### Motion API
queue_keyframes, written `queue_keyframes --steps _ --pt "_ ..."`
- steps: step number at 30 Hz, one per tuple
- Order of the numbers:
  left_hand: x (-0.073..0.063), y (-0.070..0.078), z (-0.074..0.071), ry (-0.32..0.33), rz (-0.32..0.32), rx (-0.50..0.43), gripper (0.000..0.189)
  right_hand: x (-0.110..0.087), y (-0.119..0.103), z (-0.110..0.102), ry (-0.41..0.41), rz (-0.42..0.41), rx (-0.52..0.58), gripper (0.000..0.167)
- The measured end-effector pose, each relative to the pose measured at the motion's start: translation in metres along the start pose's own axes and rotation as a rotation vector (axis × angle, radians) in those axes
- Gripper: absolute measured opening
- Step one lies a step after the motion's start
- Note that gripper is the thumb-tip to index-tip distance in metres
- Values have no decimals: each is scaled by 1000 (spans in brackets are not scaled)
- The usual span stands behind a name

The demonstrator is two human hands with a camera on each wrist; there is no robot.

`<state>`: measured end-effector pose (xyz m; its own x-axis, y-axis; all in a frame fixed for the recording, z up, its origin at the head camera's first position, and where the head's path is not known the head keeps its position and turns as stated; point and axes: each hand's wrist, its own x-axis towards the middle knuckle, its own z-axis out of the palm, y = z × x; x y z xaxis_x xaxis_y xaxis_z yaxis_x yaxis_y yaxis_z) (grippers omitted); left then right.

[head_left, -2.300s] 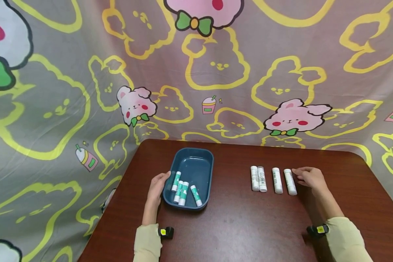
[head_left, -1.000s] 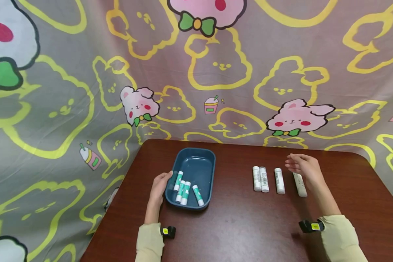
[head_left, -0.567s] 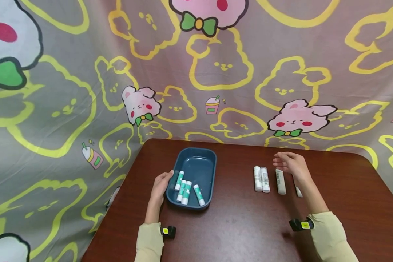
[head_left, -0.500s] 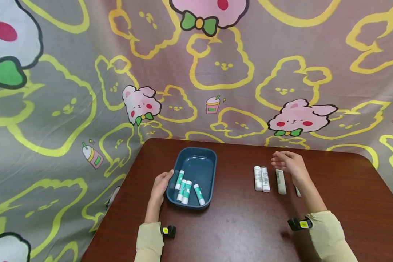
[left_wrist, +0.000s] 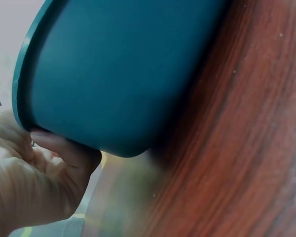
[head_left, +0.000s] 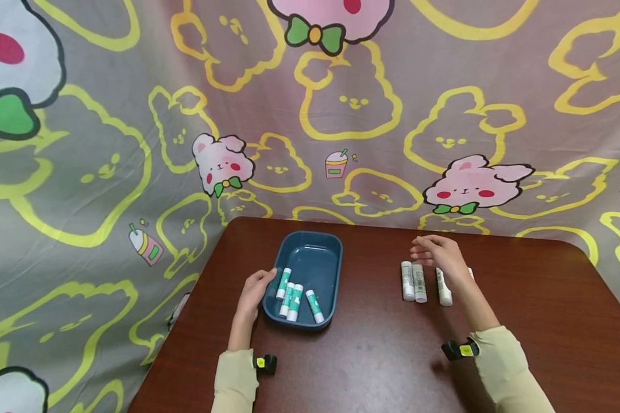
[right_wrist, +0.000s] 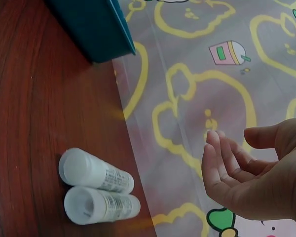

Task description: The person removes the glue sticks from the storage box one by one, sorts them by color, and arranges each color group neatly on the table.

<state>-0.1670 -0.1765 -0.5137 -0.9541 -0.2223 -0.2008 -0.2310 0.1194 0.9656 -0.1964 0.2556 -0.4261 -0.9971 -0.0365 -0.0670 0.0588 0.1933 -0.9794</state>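
At the dark blue tray's (head_left: 312, 267) left side, my left hand (head_left: 253, 292) grips the rim, thumb over the edge; the left wrist view shows its fingers curled against the outer wall (left_wrist: 113, 74). Several green-and-white glue sticks (head_left: 296, 303) lie in the tray's near half. My right hand (head_left: 444, 259) hovers above the right-hand group, fingers loosely bent, holding nothing. Below it, two white glue sticks (head_left: 407, 281) lie side by side, printed labels showing in the right wrist view (right_wrist: 103, 205). Another white glue stick (head_left: 444, 289) lies just right of them; the rightmost one (head_left: 471, 272) is mostly hidden by my forearm.
The brown wooden table (head_left: 361, 355) has a patterned cloth (head_left: 361, 195) hanging behind its far edge and another stretch of cloth (head_left: 103, 172) along its left. Bare tabletop separates the tray from the white glue sticks.
My right hand has risen from beside the rightmost white glue stick and moved left over the row, toward the pair. The left hand stays at the tray; the glue sticks stay in place.
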Motion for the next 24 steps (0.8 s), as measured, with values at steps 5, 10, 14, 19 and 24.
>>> queue_keyframes --steps 5,10,14,19,24 --pt "0 0 2 2 -2 -23 35 2 -2 8 -11 -2 22 48" --pt "1 -2 3 0 -8 -33 33 4 -5 19 -31 23 46 43" --pt "1 -4 3 -11 -4 -49 33 5 -6 27 -51 24 54 42" --pt "2 -3 3 -15 -5 -57 33 7 -5 39 -75 8 43 40" --pt "1 -2 3 -13 -10 -60 34 7 -5 53 -84 18 54 39"
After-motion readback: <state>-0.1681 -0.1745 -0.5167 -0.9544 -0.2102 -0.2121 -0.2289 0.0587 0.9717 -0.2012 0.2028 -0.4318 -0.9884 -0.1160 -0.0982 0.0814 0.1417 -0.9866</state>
